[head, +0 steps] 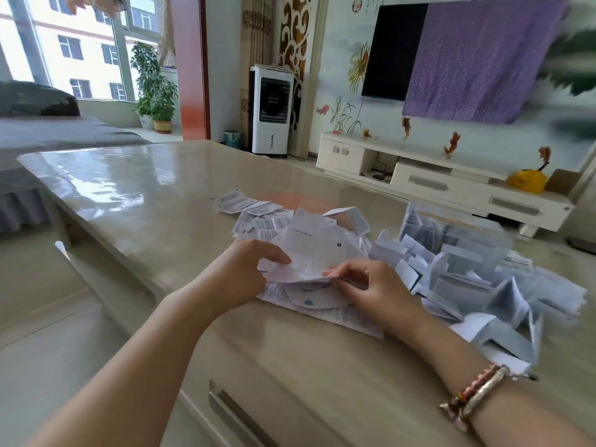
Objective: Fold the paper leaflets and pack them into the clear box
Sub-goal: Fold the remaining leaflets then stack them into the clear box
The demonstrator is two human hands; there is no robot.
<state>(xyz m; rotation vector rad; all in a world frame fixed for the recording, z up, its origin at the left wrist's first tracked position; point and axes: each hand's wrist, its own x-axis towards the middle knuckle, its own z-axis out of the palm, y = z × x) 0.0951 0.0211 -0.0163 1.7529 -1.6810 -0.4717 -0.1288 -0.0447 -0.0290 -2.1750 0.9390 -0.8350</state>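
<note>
A white printed leaflet (314,256) is held just above a loose heap of unfolded leaflets (267,221) in the middle of the table. My left hand (248,269) pinches its left edge between thumb and fingers. My right hand (364,285) pinches its lower right edge with curled fingers. The clear box (458,230) stands at the right, stuffed with folded leaflets. More folded leaflets (483,291) lie spilled in front of it.
The glossy beige table (129,195) stretches far to the left and back. A drawer handle (232,411) shows on its near side. A single leaflet (230,200) lies apart behind the heap. Beyond the table stand a white TV cabinet (435,179) and an air cooler (271,111).
</note>
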